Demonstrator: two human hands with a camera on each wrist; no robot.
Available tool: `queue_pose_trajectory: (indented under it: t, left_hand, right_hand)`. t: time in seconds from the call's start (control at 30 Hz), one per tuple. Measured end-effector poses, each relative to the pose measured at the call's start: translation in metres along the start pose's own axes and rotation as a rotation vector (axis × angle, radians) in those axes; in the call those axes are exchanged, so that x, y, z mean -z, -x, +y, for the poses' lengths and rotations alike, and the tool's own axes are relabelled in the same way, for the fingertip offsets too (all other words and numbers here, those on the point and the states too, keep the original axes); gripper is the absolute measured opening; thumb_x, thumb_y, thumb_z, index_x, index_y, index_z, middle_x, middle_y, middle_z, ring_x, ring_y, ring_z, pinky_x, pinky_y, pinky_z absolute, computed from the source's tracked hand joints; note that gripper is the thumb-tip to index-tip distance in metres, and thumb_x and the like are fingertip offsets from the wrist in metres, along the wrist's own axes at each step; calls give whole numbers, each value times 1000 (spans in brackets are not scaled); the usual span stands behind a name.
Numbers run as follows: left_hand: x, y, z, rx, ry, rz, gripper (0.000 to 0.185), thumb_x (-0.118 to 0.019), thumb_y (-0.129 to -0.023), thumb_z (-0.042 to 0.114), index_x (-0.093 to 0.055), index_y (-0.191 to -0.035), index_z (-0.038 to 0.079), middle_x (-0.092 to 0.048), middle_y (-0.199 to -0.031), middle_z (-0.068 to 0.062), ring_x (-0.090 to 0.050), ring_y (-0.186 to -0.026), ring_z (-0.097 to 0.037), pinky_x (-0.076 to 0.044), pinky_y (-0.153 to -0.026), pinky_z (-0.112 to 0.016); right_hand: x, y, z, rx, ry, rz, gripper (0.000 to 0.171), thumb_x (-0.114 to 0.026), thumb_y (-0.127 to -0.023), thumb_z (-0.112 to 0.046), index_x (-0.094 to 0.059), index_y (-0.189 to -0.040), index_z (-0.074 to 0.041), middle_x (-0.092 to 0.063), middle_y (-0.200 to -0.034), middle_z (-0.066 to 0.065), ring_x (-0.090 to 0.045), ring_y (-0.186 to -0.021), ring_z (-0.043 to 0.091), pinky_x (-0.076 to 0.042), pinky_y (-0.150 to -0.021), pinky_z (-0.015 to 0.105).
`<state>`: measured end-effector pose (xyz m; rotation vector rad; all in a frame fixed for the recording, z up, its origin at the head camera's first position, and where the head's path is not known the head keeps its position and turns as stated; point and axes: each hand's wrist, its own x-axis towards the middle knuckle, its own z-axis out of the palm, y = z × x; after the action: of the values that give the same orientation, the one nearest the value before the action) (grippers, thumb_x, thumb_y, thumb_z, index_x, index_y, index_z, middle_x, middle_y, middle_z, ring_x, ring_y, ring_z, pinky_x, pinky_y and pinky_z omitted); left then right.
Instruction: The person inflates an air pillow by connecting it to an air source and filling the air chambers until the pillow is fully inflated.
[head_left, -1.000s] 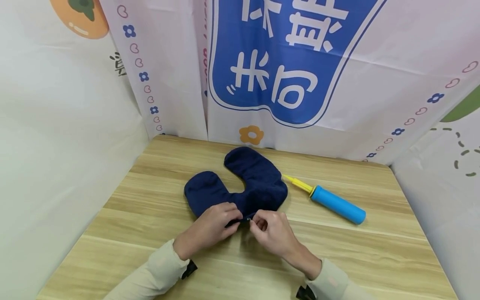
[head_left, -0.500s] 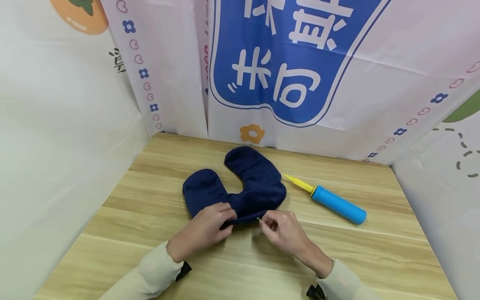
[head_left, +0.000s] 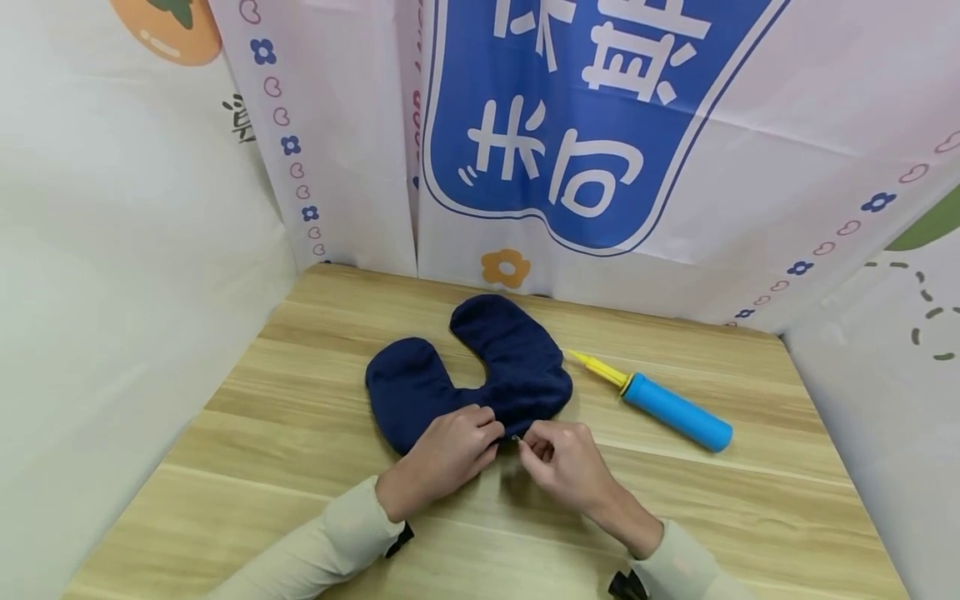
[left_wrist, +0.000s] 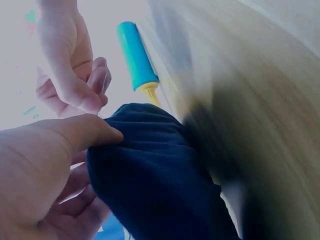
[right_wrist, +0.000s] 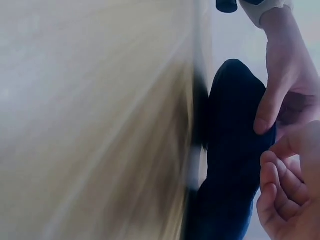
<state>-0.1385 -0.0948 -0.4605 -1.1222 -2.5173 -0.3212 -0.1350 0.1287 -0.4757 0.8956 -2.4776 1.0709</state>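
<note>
Both hands have edged rightward along the pillow [head_left: 480, 367]: left hand [head_left: 450, 454] grips its near edge, right hand [head_left: 558, 458] pinches a small zipper pull [head_left: 517, 438] there

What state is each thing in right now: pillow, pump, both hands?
Navy neck pillow: flat, deflated, lying on the wooden table.
Left hand: fingers gripping the pillow's near edge.
Right hand: fingers pinching a small metal piece, likely a zipper pull, at the same edge.
Blue hand pump: lying on its side, untouched, yellow nozzle toward the pillow, apart from it.
</note>
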Motion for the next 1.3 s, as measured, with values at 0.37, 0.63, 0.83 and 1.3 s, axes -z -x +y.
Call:
queue_pose_trajectory:
  t: [0.37,0.63,0.83,1.3]
  left_hand:
    - [14,15,-9,115,82,-23,7,-82,-92,12,-76,-96,14,-67,-89,2,-65,-81,-13,-60,-71,-29]
    - [14,3,3,129,101,-75,18,-84,-90,20,-77,-105,13,-66,-93,1,-63,-82,-14,-58,-70,-29]
    - [0,-15,17,94,-12,-47,13,-83,-91,24,-75,-96,15,-62,-85,2,-59,-75,-12,-54,-65,-24]
    - [1,-16,21,112,-53,-2,6,-83,-92,19,-77,-91,17,-65,-81,3,-64,-72,-12,-58,-65,-26]
  right_hand:
    - [15,2,20,-105,71,11,25,-78,-86,-3,-68,-72,-21,-65,-65,-13,-52,-58,-9,-48,-54,13]
    - [15,3,13,-34,32,-8,22,-78,-91,-6,-70,-77,-21,-67,-69,-12,-55,-61,-8,-49,-55,11]
    - [13,2,8,-39,26,-15,20,-77,-90,-6,-70,-77,-20,-67,-69,-11,-55,-61,-8,-49,-55,11]
    - [21,7,14,-81,52,6,22,-78,-89,-5,-71,-75,-20,-67,-68,-11,-54,-59,-8,-49,-54,13]
